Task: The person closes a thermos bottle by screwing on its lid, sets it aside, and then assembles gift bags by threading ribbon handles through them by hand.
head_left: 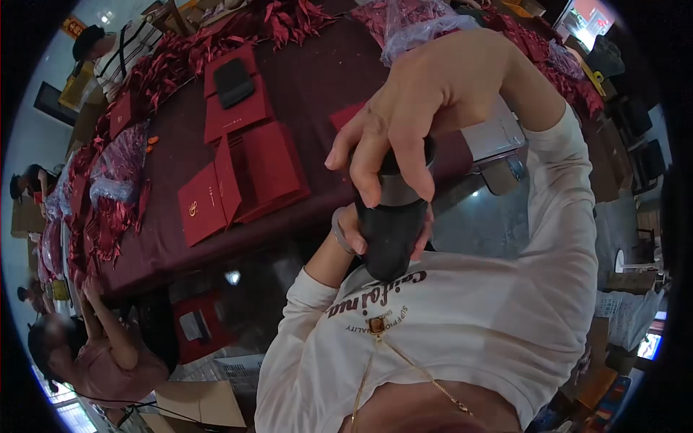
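A black thermos cup [390,234] with a grey metallic band stands in front of my chest, tilted slightly. My right hand [433,97] reaches over it from above, its fingers curled down around the top and band. Lower down, my left hand [351,232] is wrapped round the body from behind. Only its thumb and some fingertips show at the sides. The very top of the cup is mostly hidden under my right hand.
Red gift boxes [271,173] and a black phone [233,82] lie on the dark red tablecloth [162,191]. Red ribbons [170,61] and plastic-wrapped bundles [119,166] line the table's edges. Another person [108,353] sits at the left; a red stool [206,328] stands nearby.
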Motion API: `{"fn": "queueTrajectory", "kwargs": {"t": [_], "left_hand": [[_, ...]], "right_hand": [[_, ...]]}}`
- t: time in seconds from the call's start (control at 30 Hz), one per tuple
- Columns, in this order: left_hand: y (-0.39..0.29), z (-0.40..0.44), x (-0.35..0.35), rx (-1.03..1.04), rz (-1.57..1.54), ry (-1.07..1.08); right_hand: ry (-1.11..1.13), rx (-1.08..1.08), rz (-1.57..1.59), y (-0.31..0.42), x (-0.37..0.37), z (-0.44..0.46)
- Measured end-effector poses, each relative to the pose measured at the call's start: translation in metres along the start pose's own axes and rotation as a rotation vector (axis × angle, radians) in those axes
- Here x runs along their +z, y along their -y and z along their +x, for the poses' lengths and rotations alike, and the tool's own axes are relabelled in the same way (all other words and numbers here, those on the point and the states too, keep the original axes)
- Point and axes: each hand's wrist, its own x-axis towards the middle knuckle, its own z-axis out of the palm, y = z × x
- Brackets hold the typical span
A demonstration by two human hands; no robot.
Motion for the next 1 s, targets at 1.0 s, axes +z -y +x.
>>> {"fn": "queueTrajectory", "kwargs": {"t": [1.0], "left_hand": [[-0.027,-0.017,0.023,-0.028,0.736,-0.604]], "right_hand": [[-0.207,0.808,-0.833,0.029,0.043,-0.010]]}}
